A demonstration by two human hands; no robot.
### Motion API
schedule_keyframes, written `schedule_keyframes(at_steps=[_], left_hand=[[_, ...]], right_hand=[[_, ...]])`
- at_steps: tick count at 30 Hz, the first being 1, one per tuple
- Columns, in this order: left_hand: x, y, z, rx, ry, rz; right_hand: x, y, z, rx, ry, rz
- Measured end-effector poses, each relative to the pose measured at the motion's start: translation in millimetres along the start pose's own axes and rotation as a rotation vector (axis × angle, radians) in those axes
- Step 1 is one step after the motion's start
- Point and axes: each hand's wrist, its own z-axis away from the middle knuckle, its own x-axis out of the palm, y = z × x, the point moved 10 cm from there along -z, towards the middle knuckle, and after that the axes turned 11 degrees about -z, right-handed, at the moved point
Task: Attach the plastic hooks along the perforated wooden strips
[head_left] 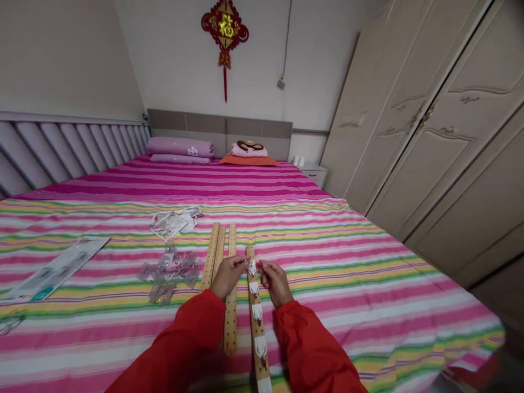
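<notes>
A narrow wooden strip with holes (259,330) lies lengthwise before me, with several white hooks mounted in a row on it. My left hand (227,275) reaches from the left, thumb and forefinger pinched at the edge of the farthest white hook (252,268). Just right of that hook is my right hand (276,281), its fingers curled and thumb pressed to forefinger; whether anything small is between them I cannot make out. A second hook (254,288) sits nearer on the same strip. Left of it lies a separate perforated wooden strip (230,322).
Two more wooden strips (214,245) lie farther left. Clear bags of metal hooks (170,273) and a heap of packaging (176,222) rest on the striped bedsheet (347,284). A long hook package (57,270) lies at far left. A wardrobe (426,136) stands right.
</notes>
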Motion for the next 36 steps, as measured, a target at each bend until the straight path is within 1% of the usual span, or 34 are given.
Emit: schedule_keyframes(at_steps=[3,6,12,16,19,22,25,26,28,30,31,33,36], left_hand=[[2.7,1,-2,0.013,-0.007,-0.011],[2.2,3,-5,0.023,0.018,-0.052],[4.5,5,-16,0.026,0.07,-0.075],[9.0,5,-21,0.013,0.032,-0.023],[10.1,1,-23,-0.011,0.005,0.035],[5.4,-5,-25,-0.011,0.05,0.04],[-0.1,-10,-26,-0.025,0.118,0.078],[-0.4,-11,-27,-0.04,0.125,0.108],[3.0,-13,-26,-0.083,0.096,0.183],[8.9,-20,-25,-0.175,0.047,0.306],[11.4,-24,-24,-0.231,0.033,0.371],[13.3,-33,-21,-0.335,0.042,0.478],[13.3,-40,-23,-0.394,0.074,0.547]], right_hand=[[6,-4,3,-0.005,-0.026,-0.011],[15,-8,4,-0.01,-0.076,0.015],[30,-20,-9,-0.106,-0.134,0.072],[36,-24,-17,-0.119,-0.155,0.166],[38,-33,-20,-0.18,-0.135,0.243],[41,-41,-23,-0.244,-0.109,0.361],[47,-43,-27,-0.279,-0.125,0.422],[49,-44,-28,-0.294,-0.135,0.431],[52,-47,-30,-0.317,-0.158,0.439],[53,-48,-33,-0.309,-0.179,0.431],[53,-47,-34,-0.288,-0.187,0.416],[52,-46,-36,-0.232,-0.184,0.363],[49,-42,-35,-0.155,-0.158,0.266]])
